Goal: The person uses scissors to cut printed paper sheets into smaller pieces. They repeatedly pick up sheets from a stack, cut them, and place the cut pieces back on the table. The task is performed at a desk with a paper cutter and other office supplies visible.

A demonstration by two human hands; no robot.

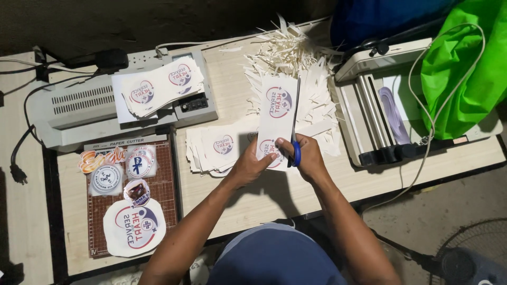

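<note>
In the head view, the left hand (248, 168) pinches the lower edge of a white printed paper strip with round red-and-blue emblems (277, 119), held at the table's centre, while the right hand (308, 157) is closed through the blue handles of the scissors (294, 124), whose blades run toward twelve o'clock along the strip's right edge. The step in hand looks like trimming that edge, with a pile of white paper offcuts (296, 58) at twelve o'clock and a stack of printed sheets (219, 148) at nine o'clock; the next move calls for keeping the strip taut and the blades clear of the emblems.
</note>
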